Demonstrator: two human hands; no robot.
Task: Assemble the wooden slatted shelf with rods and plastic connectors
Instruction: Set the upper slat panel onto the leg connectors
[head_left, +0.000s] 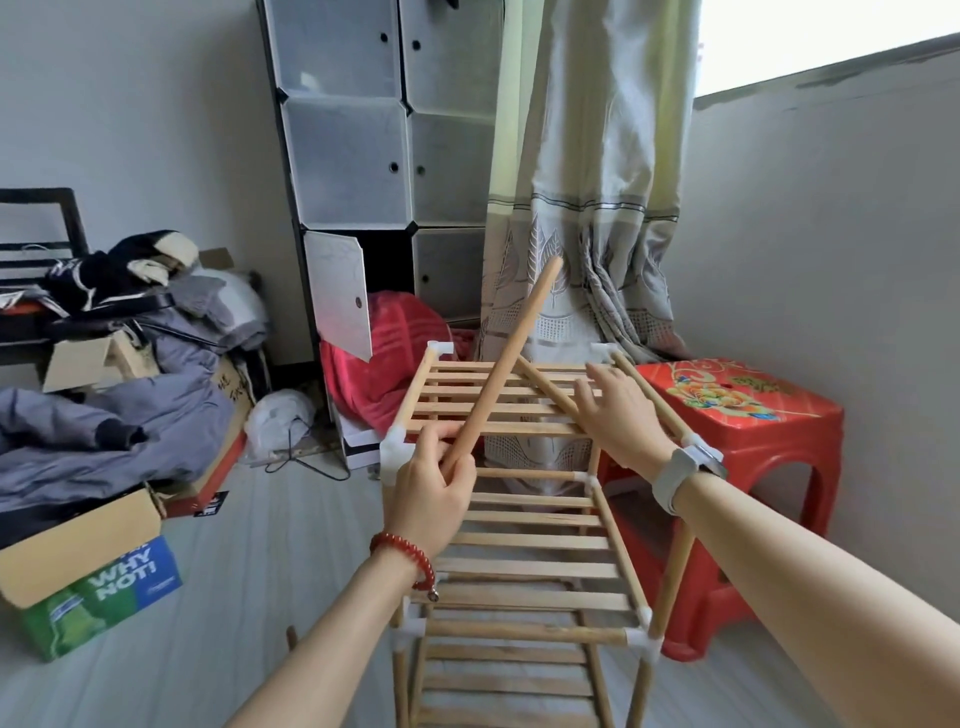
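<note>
Several slatted tiers already stand joined in the shelf (524, 545), which rises from the floor in the middle of the room, just beside a red stool (737, 415) and in front of a curtain (587, 208). Its top tier (493, 402) carries white connectors (396, 451) at the corners, and a second loose rod (545, 388) lies slantwise across the slats. The left hand (431, 491) is closed around the lower end of a rod (506, 361), thumb and fingers pinching it so that it tilts up and away over the top tier, near the front left connector. The right hand (615, 415) is spread, fingers apart, palm down over the right side of the top tier, on or just above the loose rod; contact cannot be told. The rods look light, stiff and smooth, so a grip near the end going into a socket should steer best, while the frame seems light enough to rock and is probably best steadied at a corner connector rather than by the thin slats. A box (104, 587) on the floor at left reads "WHY NOT!"; the stool's top bears a floral print with writing too small to read.
</note>
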